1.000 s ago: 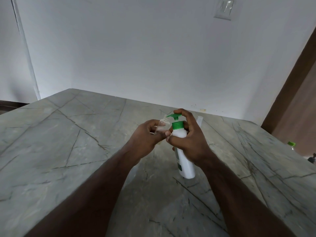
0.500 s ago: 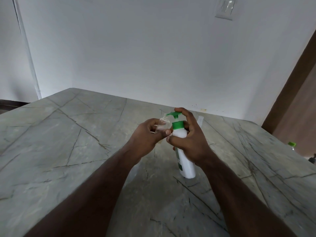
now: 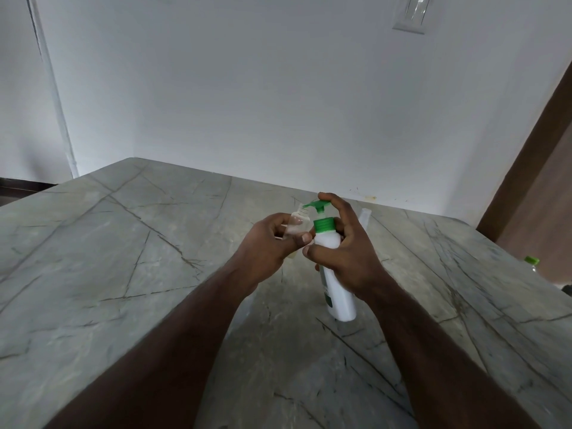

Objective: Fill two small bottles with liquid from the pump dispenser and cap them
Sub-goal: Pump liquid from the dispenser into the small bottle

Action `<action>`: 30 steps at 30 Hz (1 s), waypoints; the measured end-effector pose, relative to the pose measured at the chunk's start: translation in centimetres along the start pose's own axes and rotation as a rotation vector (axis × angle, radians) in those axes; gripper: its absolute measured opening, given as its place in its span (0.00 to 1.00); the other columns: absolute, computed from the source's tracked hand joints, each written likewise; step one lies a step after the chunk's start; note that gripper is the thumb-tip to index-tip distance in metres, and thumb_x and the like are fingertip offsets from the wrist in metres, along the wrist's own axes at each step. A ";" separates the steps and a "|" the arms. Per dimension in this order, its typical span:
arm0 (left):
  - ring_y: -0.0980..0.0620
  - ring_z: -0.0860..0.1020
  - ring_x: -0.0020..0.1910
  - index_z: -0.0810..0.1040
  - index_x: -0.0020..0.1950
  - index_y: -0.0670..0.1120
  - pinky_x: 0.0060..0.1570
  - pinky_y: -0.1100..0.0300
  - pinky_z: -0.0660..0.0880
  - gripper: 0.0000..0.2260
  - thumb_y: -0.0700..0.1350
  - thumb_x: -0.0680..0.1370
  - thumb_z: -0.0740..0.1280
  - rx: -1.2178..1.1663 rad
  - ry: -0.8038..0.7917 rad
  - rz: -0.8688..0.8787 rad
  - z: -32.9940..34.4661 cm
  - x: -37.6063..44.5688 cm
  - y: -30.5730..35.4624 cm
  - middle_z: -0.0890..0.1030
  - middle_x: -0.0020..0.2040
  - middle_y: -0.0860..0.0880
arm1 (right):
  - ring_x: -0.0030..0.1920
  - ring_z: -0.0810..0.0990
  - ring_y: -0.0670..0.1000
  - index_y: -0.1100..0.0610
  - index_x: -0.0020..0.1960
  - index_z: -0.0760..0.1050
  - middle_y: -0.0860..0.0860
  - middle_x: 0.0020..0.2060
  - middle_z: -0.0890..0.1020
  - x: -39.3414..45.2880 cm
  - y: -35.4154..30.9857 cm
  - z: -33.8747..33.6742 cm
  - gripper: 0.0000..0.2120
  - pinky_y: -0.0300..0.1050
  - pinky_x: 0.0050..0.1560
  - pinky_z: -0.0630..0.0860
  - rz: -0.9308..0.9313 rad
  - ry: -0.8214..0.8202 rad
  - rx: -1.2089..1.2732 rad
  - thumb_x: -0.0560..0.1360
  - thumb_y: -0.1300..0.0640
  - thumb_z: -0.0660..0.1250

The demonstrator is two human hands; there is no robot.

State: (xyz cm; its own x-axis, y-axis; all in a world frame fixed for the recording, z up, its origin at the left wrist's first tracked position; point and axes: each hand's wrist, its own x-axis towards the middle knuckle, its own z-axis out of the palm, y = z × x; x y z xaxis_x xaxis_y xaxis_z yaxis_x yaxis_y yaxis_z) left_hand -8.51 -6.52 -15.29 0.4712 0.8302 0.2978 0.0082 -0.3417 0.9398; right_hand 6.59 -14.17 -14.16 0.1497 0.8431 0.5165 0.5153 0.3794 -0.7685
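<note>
The small clear bottle [image 3: 297, 224] sits in the left hand [image 3: 268, 246], which grasps it around the body and holds it upright with its open neck raised right under the green spout of the pump dispenser [image 3: 331, 258], so whatever comes out should drop into the mouth rather than down the side. The right hand [image 3: 342, 249] wraps the white dispenser's shoulder with a forefinger curled over the pump head, placed to press while the base stands on the stone table [image 3: 130, 261] for support. How full the bottle is cannot be told. Just behind the right hand stands a second pale bottle-like item [image 3: 364, 215], partly hidden. At the far right edge a green-capped bottle [image 3: 533, 265] stands well apart. The table is wide and bare to the left and near, leaving room to set things down; its right edge is closer.
</note>
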 end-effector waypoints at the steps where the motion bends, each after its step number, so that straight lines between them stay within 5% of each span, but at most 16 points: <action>1: 0.55 0.82 0.50 0.78 0.65 0.50 0.40 0.66 0.76 0.17 0.50 0.77 0.73 0.001 0.000 0.003 0.0 0.0 0.0 0.83 0.53 0.54 | 0.51 0.81 0.51 0.41 0.71 0.64 0.42 0.60 0.76 0.0 0.0 0.0 0.40 0.47 0.46 0.84 -0.006 0.001 0.004 0.68 0.67 0.77; 7: 0.54 0.82 0.51 0.78 0.66 0.50 0.43 0.64 0.77 0.19 0.51 0.77 0.72 0.031 -0.032 0.015 0.0 -0.2 0.0 0.83 0.54 0.54 | 0.49 0.83 0.52 0.49 0.69 0.67 0.51 0.57 0.80 -0.1 0.2 -0.1 0.34 0.46 0.45 0.82 -0.008 0.031 0.061 0.69 0.66 0.77; 15: 0.55 0.81 0.52 0.77 0.67 0.50 0.40 0.68 0.75 0.19 0.52 0.77 0.72 0.040 -0.003 0.006 0.0 -0.1 0.0 0.82 0.57 0.53 | 0.52 0.81 0.45 0.41 0.72 0.62 0.34 0.58 0.74 0.0 0.1 0.0 0.42 0.45 0.46 0.84 -0.004 0.004 -0.006 0.68 0.65 0.77; 25: 0.54 0.81 0.51 0.77 0.67 0.49 0.42 0.66 0.77 0.19 0.50 0.77 0.72 0.049 -0.026 0.011 0.0 -0.3 0.1 0.83 0.54 0.53 | 0.50 0.83 0.51 0.49 0.69 0.68 0.49 0.57 0.80 0.0 0.2 -0.2 0.33 0.48 0.47 0.83 -0.039 0.040 0.041 0.69 0.65 0.77; 30: 0.51 0.82 0.54 0.77 0.67 0.49 0.46 0.60 0.79 0.20 0.51 0.76 0.73 0.028 -0.005 -0.004 -0.1 -0.1 -0.2 0.83 0.57 0.51 | 0.52 0.80 0.42 0.41 0.72 0.63 0.31 0.57 0.74 0.1 0.3 0.1 0.41 0.43 0.46 0.83 -0.021 -0.006 -0.023 0.68 0.65 0.77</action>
State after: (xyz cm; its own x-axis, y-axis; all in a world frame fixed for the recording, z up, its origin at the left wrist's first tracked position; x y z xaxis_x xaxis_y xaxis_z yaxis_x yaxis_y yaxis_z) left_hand -8.66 -6.49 -15.45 0.4751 0.8295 0.2935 0.0345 -0.3509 0.9358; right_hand 6.71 -13.95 -14.37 0.1331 0.8372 0.5304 0.5374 0.3887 -0.7484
